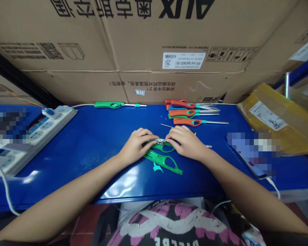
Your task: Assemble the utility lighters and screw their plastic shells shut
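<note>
Both my hands rest on the blue table [92,143] around an opened green long-nosed lighter [161,146]. My left hand [136,145] has its fingers curled on the lighter's left end. My right hand [186,140] presses closed fingers on its right part, where a metal tube [208,146] sticks out. A loose green half-shell [164,162] lies just in front of my hands. A small teal part [157,167] lies beside it.
Several orange and green lighters [192,114] lie stacked at the back. One green lighter [113,105] lies alone at the back left. A white power strip [45,126] sits left. Cardboard boxes [154,51] wall the back. A yellow parcel [277,119] sits right.
</note>
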The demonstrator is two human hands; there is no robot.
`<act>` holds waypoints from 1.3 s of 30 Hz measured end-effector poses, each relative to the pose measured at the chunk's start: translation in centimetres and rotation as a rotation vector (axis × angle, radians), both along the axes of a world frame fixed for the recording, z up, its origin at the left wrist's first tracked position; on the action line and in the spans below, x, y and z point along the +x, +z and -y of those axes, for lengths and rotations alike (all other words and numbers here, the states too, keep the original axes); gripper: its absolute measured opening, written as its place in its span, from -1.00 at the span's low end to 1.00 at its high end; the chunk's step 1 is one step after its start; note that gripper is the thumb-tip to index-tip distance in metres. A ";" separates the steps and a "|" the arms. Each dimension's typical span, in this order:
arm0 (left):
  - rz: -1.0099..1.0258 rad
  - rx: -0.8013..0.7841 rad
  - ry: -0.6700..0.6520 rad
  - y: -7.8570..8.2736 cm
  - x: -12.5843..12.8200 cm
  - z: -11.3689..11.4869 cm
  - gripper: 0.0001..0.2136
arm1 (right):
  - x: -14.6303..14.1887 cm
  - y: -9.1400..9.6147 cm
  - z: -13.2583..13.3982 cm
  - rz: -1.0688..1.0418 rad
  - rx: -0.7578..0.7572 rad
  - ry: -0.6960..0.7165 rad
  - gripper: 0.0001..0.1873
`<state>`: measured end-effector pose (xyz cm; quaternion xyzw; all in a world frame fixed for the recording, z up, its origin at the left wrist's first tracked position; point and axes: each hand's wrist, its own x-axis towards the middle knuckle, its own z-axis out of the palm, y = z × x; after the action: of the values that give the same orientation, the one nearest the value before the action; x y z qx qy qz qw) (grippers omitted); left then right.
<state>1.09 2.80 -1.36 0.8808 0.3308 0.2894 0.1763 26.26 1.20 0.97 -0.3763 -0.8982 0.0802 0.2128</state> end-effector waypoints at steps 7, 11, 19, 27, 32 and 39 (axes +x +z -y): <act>-0.085 0.027 -0.136 1.5 -1.2 -0.4 -0.83 | 0.2 0.4 0.0 0.022 -0.017 0.103 -0.85; -0.135 0.015 -0.196 2.3 -2.4 -1.1 -0.84 | 0.6 0.3 -0.1 0.029 -0.073 0.153 -0.82; -0.142 -0.057 -0.258 2.2 -2.3 -0.9 -0.82 | 1.1 0.9 0.2 0.017 -0.121 0.155 -0.85; -0.168 -0.069 -0.279 1.8 -1.8 -0.5 -0.76 | 1.2 1.3 0.0 -0.170 0.048 0.073 -0.88; -0.230 -0.038 -0.217 1.8 -1.8 -0.5 -0.71 | 1.5 1.7 0.3 -0.274 0.111 0.038 -0.88; -0.293 0.004 -0.135 1.9 -1.8 -0.5 -0.65 | 1.6 2.3 0.7 -0.213 0.028 0.127 -0.90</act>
<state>-0.73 3.27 0.52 0.9341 0.2925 0.1458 0.1435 27.87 0.49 3.24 -0.3049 -0.8936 0.1203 0.3068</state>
